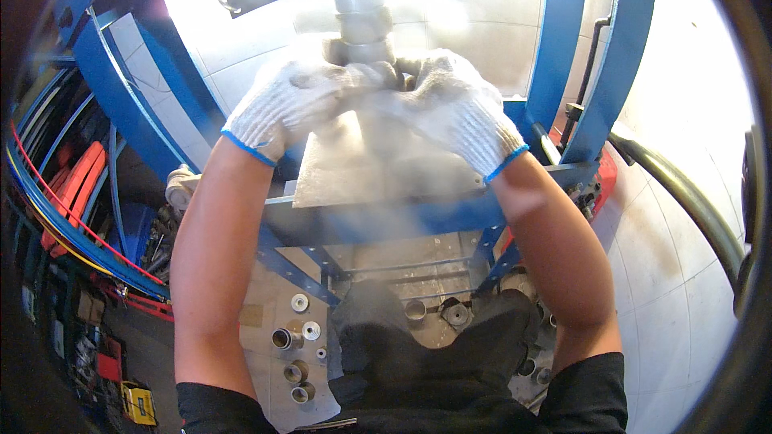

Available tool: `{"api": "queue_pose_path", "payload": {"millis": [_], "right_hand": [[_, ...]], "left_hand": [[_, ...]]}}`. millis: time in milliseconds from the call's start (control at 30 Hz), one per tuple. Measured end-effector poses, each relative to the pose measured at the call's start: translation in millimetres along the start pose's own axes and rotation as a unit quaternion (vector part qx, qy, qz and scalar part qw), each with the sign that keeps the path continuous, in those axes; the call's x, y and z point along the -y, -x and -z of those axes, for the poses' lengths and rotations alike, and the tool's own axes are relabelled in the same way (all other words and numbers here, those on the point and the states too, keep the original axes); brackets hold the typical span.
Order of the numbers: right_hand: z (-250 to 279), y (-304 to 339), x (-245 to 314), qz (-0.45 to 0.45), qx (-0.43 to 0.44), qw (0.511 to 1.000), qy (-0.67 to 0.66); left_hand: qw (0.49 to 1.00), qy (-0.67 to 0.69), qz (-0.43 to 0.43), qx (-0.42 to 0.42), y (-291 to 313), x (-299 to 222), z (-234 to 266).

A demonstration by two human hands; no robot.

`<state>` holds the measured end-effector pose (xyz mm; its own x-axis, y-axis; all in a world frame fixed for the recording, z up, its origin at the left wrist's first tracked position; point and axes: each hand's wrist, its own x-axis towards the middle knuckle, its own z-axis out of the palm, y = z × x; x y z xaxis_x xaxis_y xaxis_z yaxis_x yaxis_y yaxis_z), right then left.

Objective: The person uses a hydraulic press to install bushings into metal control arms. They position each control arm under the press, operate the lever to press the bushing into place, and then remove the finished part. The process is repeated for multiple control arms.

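Observation:
Both my hands wear white knitted gloves with blue cuffs and meet under the round metal ram (363, 22) of a blue press frame (362, 225). My left hand (301, 99) curls in from the left and my right hand (454, 104) from the right. Their fingers close around a grey metal part (366, 53) directly below the ram. Gloves and blur hide most of that part, so I cannot make out its kind. A pale flat plate (322, 173) lies on the press bed below my hands.
Metal rings and sleeves (295, 371) stand on a sheet on the floor at lower left. Coiled hoses (72, 245) and red-orange parts (76, 197) crowd the left side. A dark curved pipe (691, 197) runs along the right. Blue uprights (619, 56) flank the press.

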<state>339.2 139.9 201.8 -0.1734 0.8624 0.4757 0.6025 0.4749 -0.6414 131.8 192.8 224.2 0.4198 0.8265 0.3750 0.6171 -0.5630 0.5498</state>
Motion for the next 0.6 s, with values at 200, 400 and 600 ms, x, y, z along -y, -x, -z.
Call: {"api": "queue_pose_path", "payload": {"millis": [200, 400, 600], "right_hand": [[4.1, 59.2, -11.9, 0.107, -0.213, 0.969, 0.067], [38.8, 214.8, -127.7, -0.111, -0.516, 0.849, 0.029], [64.8, 259.6, -194.2, -0.249, -0.232, 0.851, 0.4]], "left_hand": [[0.982, 0.19, -0.008, -0.019, 16.8, -17.6, -11.1], [0.966, 0.237, 0.084, -0.052, 13.9, -38.6, -16.5], [0.976, 0.19, 0.08, -0.067, 11.7, -35.9, -19.3]]}}
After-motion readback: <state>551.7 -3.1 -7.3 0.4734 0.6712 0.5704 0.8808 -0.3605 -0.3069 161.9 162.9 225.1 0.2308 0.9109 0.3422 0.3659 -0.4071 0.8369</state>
